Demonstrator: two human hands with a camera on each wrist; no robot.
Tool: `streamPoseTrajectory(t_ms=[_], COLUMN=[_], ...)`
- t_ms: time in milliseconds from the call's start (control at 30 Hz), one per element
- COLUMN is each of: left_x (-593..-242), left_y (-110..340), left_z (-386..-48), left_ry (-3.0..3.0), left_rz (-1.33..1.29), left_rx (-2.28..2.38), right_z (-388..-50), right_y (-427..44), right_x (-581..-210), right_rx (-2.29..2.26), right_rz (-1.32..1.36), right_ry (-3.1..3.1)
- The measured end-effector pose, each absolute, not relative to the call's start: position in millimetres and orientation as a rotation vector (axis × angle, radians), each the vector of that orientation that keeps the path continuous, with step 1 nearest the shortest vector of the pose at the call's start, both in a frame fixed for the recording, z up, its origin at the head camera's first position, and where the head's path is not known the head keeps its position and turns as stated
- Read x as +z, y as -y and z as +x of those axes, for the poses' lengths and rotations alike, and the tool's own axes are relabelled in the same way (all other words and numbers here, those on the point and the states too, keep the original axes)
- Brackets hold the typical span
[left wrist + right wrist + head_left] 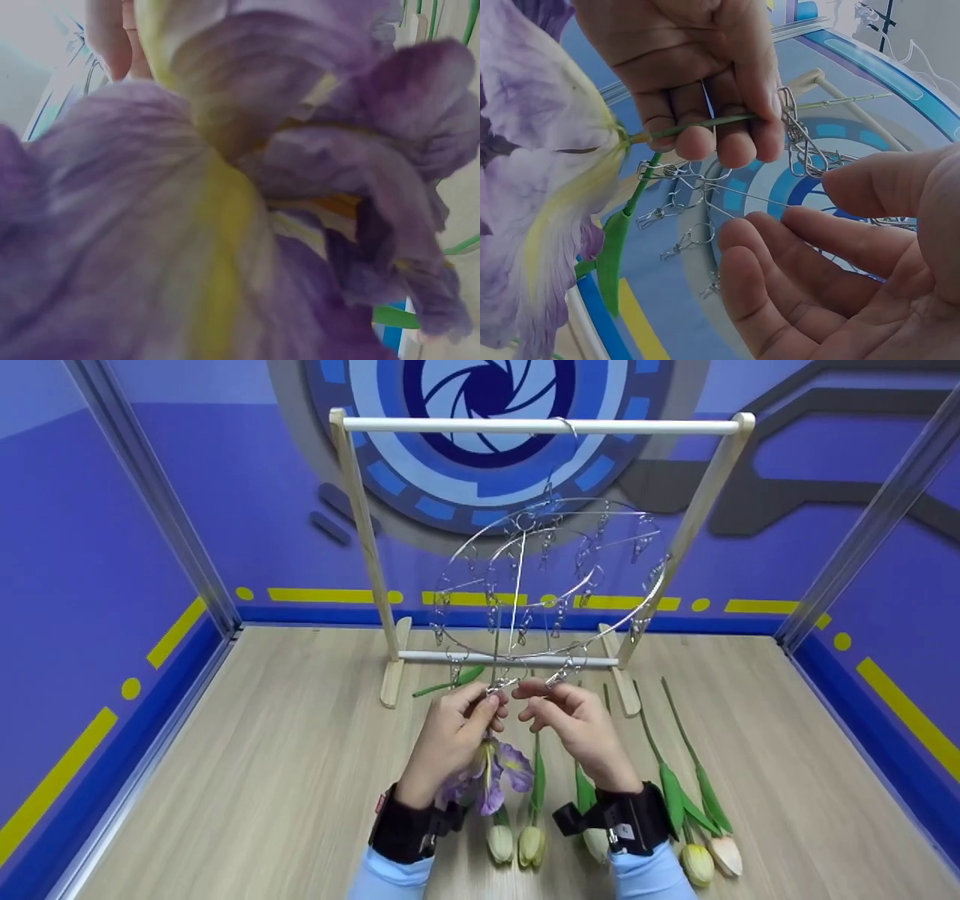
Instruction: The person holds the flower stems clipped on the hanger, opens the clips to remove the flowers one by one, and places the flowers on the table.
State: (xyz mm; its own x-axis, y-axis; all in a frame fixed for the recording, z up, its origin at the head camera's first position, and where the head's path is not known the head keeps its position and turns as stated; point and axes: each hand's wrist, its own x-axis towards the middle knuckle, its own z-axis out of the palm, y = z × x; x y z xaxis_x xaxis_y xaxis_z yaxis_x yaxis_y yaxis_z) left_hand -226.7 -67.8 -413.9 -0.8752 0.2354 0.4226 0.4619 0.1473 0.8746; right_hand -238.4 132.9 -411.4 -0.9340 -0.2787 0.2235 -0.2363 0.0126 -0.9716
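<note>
My left hand (455,731) pinches the thin green stem (724,121) of a purple iris (514,766) between thumb and fingers. The bloom hangs head down below that hand, and its petals (135,187) fill most of the left wrist view. A wire clip (796,135) sits at the stem by my left fingertips; whether it bites the stem I cannot tell. My right hand (583,729) is just to the right, fingers loosely bent with nothing gripped, its thumb tip close to the clip. Above both hands hangs a round metal clip hanger (519,577), tilted toward me.
The hanger hooks over the white bar (465,425) of a wooden-legged stand (364,532). Several tulips lie on the table (247,780), among them a pale yellow one (532,846), a yellow one (697,864) and a peach one (725,856). Printed panels enclose the table.
</note>
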Motion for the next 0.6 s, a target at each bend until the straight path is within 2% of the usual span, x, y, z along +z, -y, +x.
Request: streamPoseTrajectory(t_ms=[367,600], left_x=[-416.8,-418.0], left_y=[65.4,63.3], left_z=[-228.4,-229.7], left_ry=[2.182,2.199], left_rz=[-0.701,-0.703], left_rx=[-1.944,-1.95], right_z=[-242.1,-247.5], right_y=[-124.9,-117.2], right_x=[-418.8,-422.5], right_rx=[-2.305,-2.405], right_rz=[-0.519,-0.618], right_ry=[-2.155,-2.138])
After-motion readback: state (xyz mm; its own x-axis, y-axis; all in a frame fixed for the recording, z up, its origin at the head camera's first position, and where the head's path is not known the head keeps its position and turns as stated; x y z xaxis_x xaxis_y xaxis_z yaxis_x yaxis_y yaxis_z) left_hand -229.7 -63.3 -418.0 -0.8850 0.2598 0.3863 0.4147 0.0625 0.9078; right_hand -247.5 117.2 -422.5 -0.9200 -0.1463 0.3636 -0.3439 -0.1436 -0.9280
